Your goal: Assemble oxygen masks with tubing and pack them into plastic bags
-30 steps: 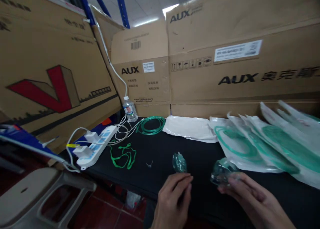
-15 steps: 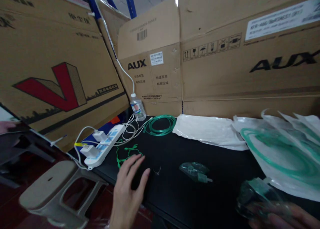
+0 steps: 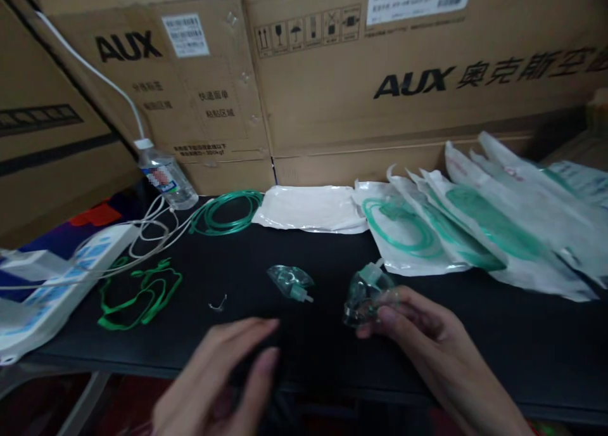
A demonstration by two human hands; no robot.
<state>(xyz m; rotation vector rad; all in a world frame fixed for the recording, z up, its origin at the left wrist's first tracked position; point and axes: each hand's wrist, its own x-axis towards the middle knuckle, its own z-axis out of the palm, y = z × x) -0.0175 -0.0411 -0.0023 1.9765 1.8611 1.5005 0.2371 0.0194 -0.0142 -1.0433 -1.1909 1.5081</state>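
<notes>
Between the thumb and fingers of my right hand (image 3: pixel 418 334) is a clear oxygen mask (image 3: pixel 363 293) with a pale green connector on top. My left hand (image 3: pixel 223 372) is over the table's front edge, thumb and fingers apart, slightly blurred and holding nothing. A second clear mask (image 3: pixel 289 281) with a green connector lies on the black table between and beyond my hands. Left of it rests a small thin bent metal-looking strip (image 3: pixel 218 305). Green elastic straps (image 3: pixel 140 300) lie loosely further left.
Coiled green tubing (image 3: pixel 228 214) and a white packet (image 3: pixel 308 208) lie at the back. Several clear-fronted packs with green tubing (image 3: pixel 403 233) lean at the right. A power strip (image 3: pixel 90 265), white cables and a plastic bottle (image 3: pixel 166 176) are at left. Cardboard boxes (image 3: pixel 323 106) wall the back.
The view has turned right and moved closer. My left hand has moved away from the green straps toward the table's front edge. The mask in my right hand now shows nearer the middle.
</notes>
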